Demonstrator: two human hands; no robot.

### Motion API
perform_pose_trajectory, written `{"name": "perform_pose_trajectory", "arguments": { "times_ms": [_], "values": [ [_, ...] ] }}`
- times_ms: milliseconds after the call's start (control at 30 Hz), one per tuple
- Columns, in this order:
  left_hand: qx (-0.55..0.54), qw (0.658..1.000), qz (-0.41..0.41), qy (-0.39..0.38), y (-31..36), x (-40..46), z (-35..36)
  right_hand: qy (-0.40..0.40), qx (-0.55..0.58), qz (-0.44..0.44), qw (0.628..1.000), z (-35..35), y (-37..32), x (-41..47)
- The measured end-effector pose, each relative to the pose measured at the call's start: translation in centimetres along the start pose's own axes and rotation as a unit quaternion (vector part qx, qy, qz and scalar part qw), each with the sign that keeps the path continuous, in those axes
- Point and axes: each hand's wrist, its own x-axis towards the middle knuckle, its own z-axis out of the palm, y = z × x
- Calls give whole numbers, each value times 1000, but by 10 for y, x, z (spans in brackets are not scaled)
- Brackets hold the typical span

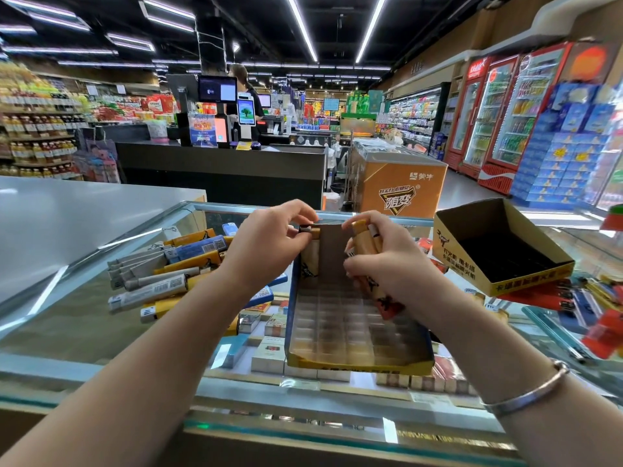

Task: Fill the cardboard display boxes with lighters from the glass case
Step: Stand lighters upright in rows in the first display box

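A yellow and blue cardboard display box (357, 364) with a gridded insert lies on the glass case (81, 318) in front of me. My left hand (266, 244) pinches the top of a yellow lighter (310, 257) standing in the box's far left corner. My right hand (381, 261) grips a bundle of several lighters (365, 244), yellow, white and red, over the box's right side. A loose pile of lighters (168, 271) lies on the glass to the left. A second yellow display box (499, 244) stands tilted at the right.
More loose lighters (580, 298), red, blue and yellow, lie on the glass at the right. Cigarette packs (269, 355) show under the glass. A white counter (67, 210) lies at the left. Beyond are a checkout desk (222, 166) with a person, and an orange freezer (397, 183).
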Motion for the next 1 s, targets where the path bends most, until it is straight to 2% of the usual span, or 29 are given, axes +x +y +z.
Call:
{"name": "perform_pose_trajectory", "arguments": {
  "times_ms": [133,267,367,500,767,867,1000],
  "values": [
    [-21,999,-10,24,0,-3,4,25,166,2,986,-3,-3,1],
    [-47,995,51,77,12,-6,2,81,241,15,967,-7,-3,1],
    [-8,996,89,18,25,-11,7,104,272,25,956,-10,-4,1],
    [43,995,88,-18,33,-15,18,122,261,13,958,-8,-5,0],
    [-121,992,41,-15,31,-14,12,127,184,-48,973,-3,-8,-1],
    [-206,978,40,-1,30,-12,8,147,191,-62,969,-7,-11,1],
    [-205,977,57,5,24,-10,5,147,195,-44,969,-9,-8,2]
  ]
}}
